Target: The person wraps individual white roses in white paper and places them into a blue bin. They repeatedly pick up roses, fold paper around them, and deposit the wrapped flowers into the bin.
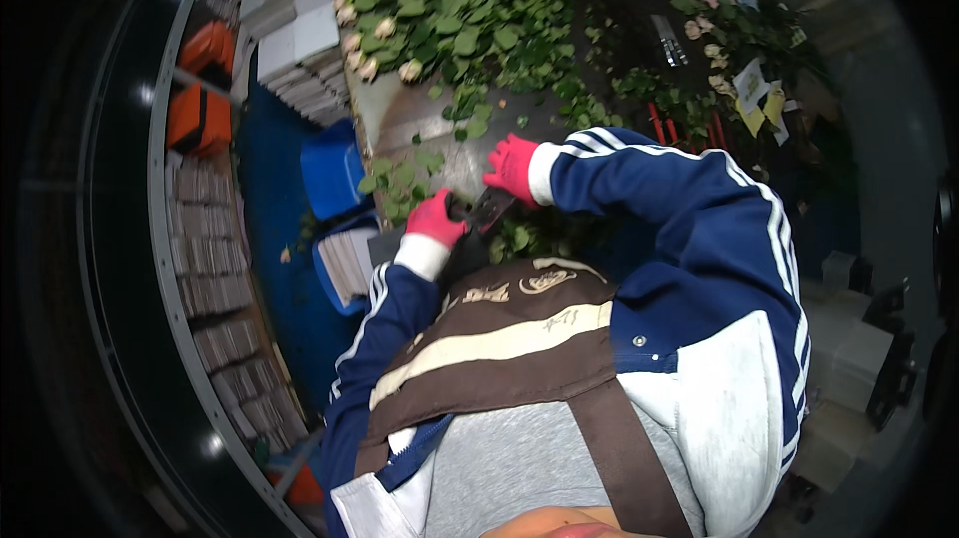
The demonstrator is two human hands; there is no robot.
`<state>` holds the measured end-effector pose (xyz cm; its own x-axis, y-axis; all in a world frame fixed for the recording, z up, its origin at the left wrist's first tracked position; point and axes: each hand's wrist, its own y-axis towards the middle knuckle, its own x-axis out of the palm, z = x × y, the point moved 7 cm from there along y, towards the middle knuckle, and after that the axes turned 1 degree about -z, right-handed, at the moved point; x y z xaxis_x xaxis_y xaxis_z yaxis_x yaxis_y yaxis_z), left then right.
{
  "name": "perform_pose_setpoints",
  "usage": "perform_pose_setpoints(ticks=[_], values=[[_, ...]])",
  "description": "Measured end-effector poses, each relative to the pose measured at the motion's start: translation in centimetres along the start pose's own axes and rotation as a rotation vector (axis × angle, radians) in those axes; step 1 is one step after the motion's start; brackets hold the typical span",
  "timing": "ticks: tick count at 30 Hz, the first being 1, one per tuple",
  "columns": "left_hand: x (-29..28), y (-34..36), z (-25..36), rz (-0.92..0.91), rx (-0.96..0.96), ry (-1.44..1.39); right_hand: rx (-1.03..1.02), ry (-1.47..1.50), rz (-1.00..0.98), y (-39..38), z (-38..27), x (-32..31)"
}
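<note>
Both my hands wear pink gloves and are at the near edge of a metal worktable (405, 128). My left hand (437, 220) is closed beside a dark, black object (489, 210) at the table edge; what its fingers hold is hidden. To the right and slightly farther away, my right hand (511, 166) has its fingers curled in over the table, just above that dark object. Whatever it may pinch is too small to make out. Loose green leaves (400, 183) lie left of my hands, and more leaves (529, 238) show below the dark object.
A large heap of pale roses (450, 8) with leafy stems covers the far table. More roses (714, 53) lie at the right, near red bars (671, 123). At left are blue bins (333, 168), stacked cardboard (310, 53) and a shelf with orange boxes (198, 121).
</note>
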<state>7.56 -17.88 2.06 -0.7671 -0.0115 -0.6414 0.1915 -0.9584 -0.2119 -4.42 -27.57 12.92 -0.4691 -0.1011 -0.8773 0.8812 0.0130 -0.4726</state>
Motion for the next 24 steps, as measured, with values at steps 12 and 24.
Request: perform_pose_setpoints(ticks=[12,24], values=[[0.6,1.7,4.5,-0.118,0.195,0.475,0.301,0.429,0.311,1.7,11.8,14.1],[5.6,10.6,-1.5,-0.227,0.289,0.351,1.112,0.599,0.957,-18.8,0.3,12.8]])
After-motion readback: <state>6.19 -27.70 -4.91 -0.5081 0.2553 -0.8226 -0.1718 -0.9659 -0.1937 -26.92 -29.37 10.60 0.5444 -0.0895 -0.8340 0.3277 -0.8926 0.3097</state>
